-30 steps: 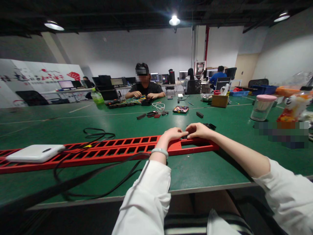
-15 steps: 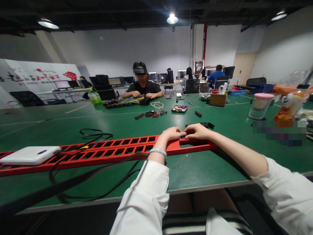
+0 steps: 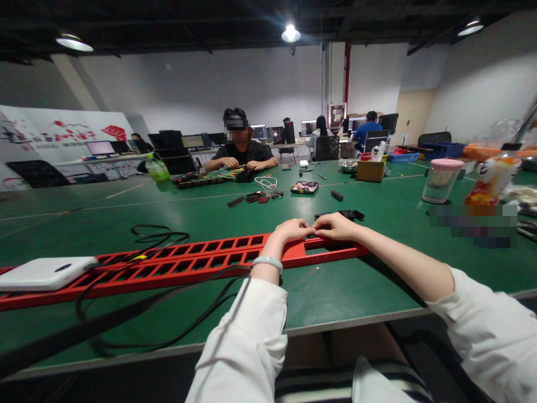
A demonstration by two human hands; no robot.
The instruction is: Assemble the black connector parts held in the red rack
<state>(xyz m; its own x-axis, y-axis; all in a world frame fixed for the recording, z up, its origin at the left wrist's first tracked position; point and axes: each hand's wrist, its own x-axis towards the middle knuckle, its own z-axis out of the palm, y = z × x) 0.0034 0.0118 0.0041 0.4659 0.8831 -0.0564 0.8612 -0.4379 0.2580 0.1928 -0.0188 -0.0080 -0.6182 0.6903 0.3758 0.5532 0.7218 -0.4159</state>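
A long red slotted frame (image 3: pixel 205 262) lies along the green table (image 3: pixel 335 291). At its right end my left hand (image 3: pixel 293 229), with a pale bangle at the wrist, has its fingers closed in a pinch. My right hand (image 3: pixel 338 226) meets it from the other side, thumb and fingertips also pinched. Their fingertips nearly touch over the frame's larger opening. A small dark part shows at the fingertips, mostly hidden by them. Just behind my right hand lie several black pieces (image 3: pixel 357 215).
A white power bank (image 3: pixel 50 272) rests on the frame's left end, with a black cable (image 3: pixel 161 235) trailing. Farther back are a flat printed box (image 3: pixel 304 188), a black block (image 3: pixel 337 195) and a pink-lidded jar (image 3: pixel 441 182). Opposite, a person (image 3: pixel 241 151) handles wires.
The view has turned slightly, so the scene sits a little farther left. Both hands stay together at the same spot on the red frame, with little visible finger movement.
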